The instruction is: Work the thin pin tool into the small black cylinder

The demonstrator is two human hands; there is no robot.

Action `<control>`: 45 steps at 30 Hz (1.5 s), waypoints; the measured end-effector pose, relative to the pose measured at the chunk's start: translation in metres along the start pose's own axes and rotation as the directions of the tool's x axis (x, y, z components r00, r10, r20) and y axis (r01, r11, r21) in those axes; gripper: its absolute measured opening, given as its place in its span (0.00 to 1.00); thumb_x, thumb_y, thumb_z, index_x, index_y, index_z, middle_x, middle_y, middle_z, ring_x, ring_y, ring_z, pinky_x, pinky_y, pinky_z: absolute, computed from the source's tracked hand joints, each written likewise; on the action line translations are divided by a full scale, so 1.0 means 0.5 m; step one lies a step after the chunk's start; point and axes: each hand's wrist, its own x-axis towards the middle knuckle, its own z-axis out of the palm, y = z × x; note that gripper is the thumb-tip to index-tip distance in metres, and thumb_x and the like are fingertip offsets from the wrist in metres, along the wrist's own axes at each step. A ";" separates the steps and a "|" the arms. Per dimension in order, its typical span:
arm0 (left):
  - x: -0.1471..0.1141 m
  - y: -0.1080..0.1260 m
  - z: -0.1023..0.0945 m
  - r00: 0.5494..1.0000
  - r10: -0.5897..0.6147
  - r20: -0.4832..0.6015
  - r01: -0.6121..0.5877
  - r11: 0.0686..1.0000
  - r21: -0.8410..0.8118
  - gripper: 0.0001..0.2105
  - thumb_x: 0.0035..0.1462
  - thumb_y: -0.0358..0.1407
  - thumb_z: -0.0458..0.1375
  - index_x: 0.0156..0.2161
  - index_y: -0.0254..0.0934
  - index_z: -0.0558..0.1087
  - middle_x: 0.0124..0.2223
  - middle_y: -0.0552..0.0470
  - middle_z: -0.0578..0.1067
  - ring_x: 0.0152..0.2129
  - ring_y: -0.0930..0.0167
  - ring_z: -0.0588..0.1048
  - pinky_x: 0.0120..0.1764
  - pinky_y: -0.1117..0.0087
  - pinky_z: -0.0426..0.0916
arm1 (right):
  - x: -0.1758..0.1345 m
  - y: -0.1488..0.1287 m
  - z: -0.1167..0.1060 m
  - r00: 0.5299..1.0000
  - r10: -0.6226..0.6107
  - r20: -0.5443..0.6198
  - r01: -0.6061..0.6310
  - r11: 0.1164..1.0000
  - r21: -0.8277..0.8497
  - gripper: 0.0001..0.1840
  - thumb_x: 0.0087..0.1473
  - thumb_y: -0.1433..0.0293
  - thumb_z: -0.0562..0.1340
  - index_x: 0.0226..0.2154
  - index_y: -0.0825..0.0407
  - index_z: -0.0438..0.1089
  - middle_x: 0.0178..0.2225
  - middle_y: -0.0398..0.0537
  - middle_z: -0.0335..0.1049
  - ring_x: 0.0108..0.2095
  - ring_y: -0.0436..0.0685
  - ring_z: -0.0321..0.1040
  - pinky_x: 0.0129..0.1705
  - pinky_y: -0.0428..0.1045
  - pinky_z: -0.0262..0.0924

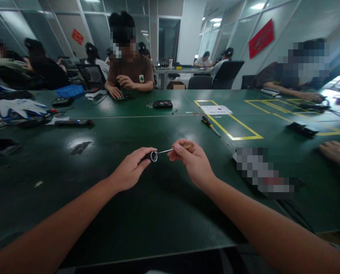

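My left hand (131, 169) is closed around a short black cylinder (153, 156), whose bright ringed end faces me and to the right. Between the thumb and fingers of my right hand (194, 161) is a thin tool with a slim metal shaft (165, 151) and a yellowish rear part. Its tip points left and meets or nearly meets the rim of the cylinder; exact contact cannot be made out. Both hands are above the green table (155, 213). Fingers hide much of the cylinder and part of the tool.
A yellow-and-black screwdriver (211, 125) lies beyond my right hand, near yellow tape (245, 137) and a paper sheet (217, 110). Right lies a blurred-out device (261, 175) with a cable, and another person's hand (337, 154). White gloves (23, 108) lie left. A person (130, 72) works opposite.
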 end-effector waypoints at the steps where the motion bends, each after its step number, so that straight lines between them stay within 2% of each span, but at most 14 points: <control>1: 0.000 0.001 0.000 1.000 -0.010 0.004 0.010 1.000 -0.001 0.18 0.69 0.35 0.49 0.61 0.40 0.69 0.58 0.46 0.75 0.55 0.62 0.73 0.59 0.56 0.67 | 0.005 0.005 -0.001 0.999 0.042 -0.005 -0.042 0.998 0.057 0.11 0.59 0.60 0.66 0.35 0.50 0.70 0.30 0.45 0.75 0.32 0.55 0.73 0.40 0.53 0.68; 5: 0.002 -0.001 0.005 0.999 -0.045 0.016 0.045 0.999 -0.006 0.19 0.69 0.37 0.48 0.60 0.41 0.71 0.56 0.46 0.76 0.53 0.61 0.74 0.58 0.55 0.67 | -0.006 0.000 -0.002 0.994 -0.083 0.068 0.094 0.981 -0.172 0.09 0.62 0.61 0.64 0.36 0.49 0.71 0.31 0.45 0.75 0.33 0.55 0.73 0.40 0.53 0.66; 8: 0.003 -0.006 0.008 0.998 -0.065 -0.009 0.064 0.998 -0.029 0.18 0.69 0.39 0.48 0.60 0.41 0.71 0.57 0.46 0.76 0.55 0.61 0.73 0.59 0.55 0.65 | -0.028 -0.022 0.003 0.941 -0.222 0.255 0.319 0.834 -0.450 0.05 0.62 0.65 0.63 0.37 0.48 0.74 0.33 0.45 0.75 0.35 0.55 0.71 0.42 0.53 0.64; 10: 0.001 -0.008 0.007 0.997 -0.072 -0.019 0.071 0.996 -0.053 0.18 0.70 0.39 0.48 0.59 0.40 0.72 0.57 0.46 0.76 0.55 0.61 0.73 0.59 0.55 0.65 | -0.034 -0.029 0.007 0.935 -0.226 0.275 0.336 0.812 -0.477 0.05 0.62 0.66 0.63 0.38 0.48 0.74 0.33 0.45 0.75 0.34 0.55 0.71 0.42 0.53 0.64; 14: -0.003 -0.005 -0.001 0.998 -0.065 -0.016 0.063 0.994 -0.091 0.18 0.70 0.41 0.47 0.57 0.39 0.72 0.54 0.46 0.77 0.52 0.61 0.74 0.57 0.58 0.67 | -0.014 -0.010 0.009 0.996 -0.044 0.083 0.054 0.991 -0.122 0.08 0.60 0.62 0.65 0.35 0.49 0.72 0.31 0.45 0.75 0.34 0.56 0.74 0.42 0.53 0.67; 18: -0.002 -0.001 -0.004 0.998 -0.059 0.001 0.059 0.994 -0.096 0.19 0.70 0.42 0.47 0.56 0.38 0.73 0.52 0.45 0.78 0.50 0.61 0.75 0.55 0.58 0.68 | 0.007 0.017 0.007 0.983 0.184 0.002 -0.180 0.960 0.213 0.13 0.56 0.59 0.68 0.36 0.50 0.70 0.29 0.44 0.75 0.31 0.55 0.74 0.40 0.54 0.69; 21: 0.000 -0.002 -0.001 0.996 -0.076 0.045 0.078 0.996 -0.049 0.19 0.69 0.41 0.47 0.56 0.38 0.73 0.52 0.45 0.78 0.49 0.60 0.76 0.54 0.56 0.69 | -0.004 0.014 0.008 0.996 0.047 0.077 -0.046 0.999 -0.017 0.09 0.59 0.61 0.66 0.36 0.49 0.71 0.30 0.44 0.75 0.33 0.55 0.73 0.41 0.53 0.67; 24: 0.002 -0.005 0.003 0.995 -0.091 0.042 0.092 0.996 -0.017 0.19 0.69 0.40 0.46 0.57 0.38 0.73 0.54 0.44 0.78 0.52 0.59 0.75 0.56 0.54 0.67 | -0.027 -0.001 0.012 0.962 -0.105 0.253 0.195 0.911 -0.363 0.06 0.63 0.64 0.63 0.39 0.48 0.74 0.34 0.44 0.75 0.35 0.55 0.72 0.42 0.53 0.65; 26: 0.003 -0.006 0.004 0.995 -0.096 0.012 0.096 0.995 -0.012 0.19 0.69 0.41 0.46 0.57 0.38 0.73 0.56 0.44 0.77 0.54 0.59 0.74 0.58 0.53 0.66 | -0.036 -0.006 0.015 0.949 -0.129 0.289 0.248 0.869 -0.428 0.05 0.64 0.64 0.63 0.40 0.47 0.74 0.35 0.44 0.75 0.36 0.55 0.72 0.43 0.53 0.64; 29: 0.002 -0.003 0.002 0.994 -0.105 -0.002 0.105 0.994 -0.012 0.19 0.69 0.41 0.46 0.57 0.38 0.73 0.55 0.44 0.77 0.52 0.59 0.74 0.57 0.53 0.67 | -0.031 0.000 0.015 0.975 -0.088 0.203 0.152 0.933 -0.327 0.06 0.64 0.63 0.63 0.40 0.48 0.73 0.35 0.45 0.77 0.37 0.56 0.74 0.43 0.53 0.65; 32: 0.002 0.001 0.000 0.995 -0.102 0.012 0.102 0.995 -0.011 0.20 0.69 0.41 0.46 0.57 0.37 0.73 0.54 0.44 0.77 0.52 0.59 0.75 0.56 0.53 0.67 | -0.013 0.012 0.015 0.995 0.023 0.101 -0.016 0.998 -0.060 0.09 0.59 0.61 0.67 0.36 0.50 0.72 0.32 0.44 0.76 0.35 0.55 0.74 0.42 0.53 0.67; 37: 0.004 0.001 0.000 0.996 -0.094 -0.003 0.094 0.996 -0.004 0.18 0.69 0.39 0.47 0.58 0.38 0.72 0.54 0.45 0.77 0.52 0.60 0.75 0.57 0.54 0.67 | 0.003 0.021 0.016 0.956 0.291 0.028 -0.287 0.913 0.290 0.13 0.53 0.62 0.71 0.36 0.51 0.71 0.30 0.45 0.76 0.31 0.53 0.73 0.40 0.52 0.69; 42: 0.005 -0.003 0.000 0.993 -0.115 -0.003 0.115 0.993 0.014 0.18 0.69 0.38 0.48 0.58 0.38 0.71 0.54 0.45 0.77 0.52 0.61 0.75 0.57 0.55 0.68 | 0.009 0.025 0.007 0.957 0.282 -0.066 -0.257 0.931 0.259 0.12 0.54 0.61 0.70 0.36 0.50 0.70 0.28 0.44 0.75 0.29 0.54 0.72 0.37 0.51 0.67; 45: 0.005 -0.008 0.001 0.990 -0.139 -0.013 0.140 0.990 0.024 0.17 0.69 0.37 0.48 0.58 0.40 0.71 0.55 0.46 0.77 0.53 0.61 0.74 0.57 0.55 0.68 | 0.007 0.019 -0.001 0.979 0.077 -0.188 -0.062 0.994 0.089 0.09 0.56 0.62 0.68 0.34 0.49 0.71 0.27 0.42 0.73 0.29 0.53 0.70 0.35 0.50 0.65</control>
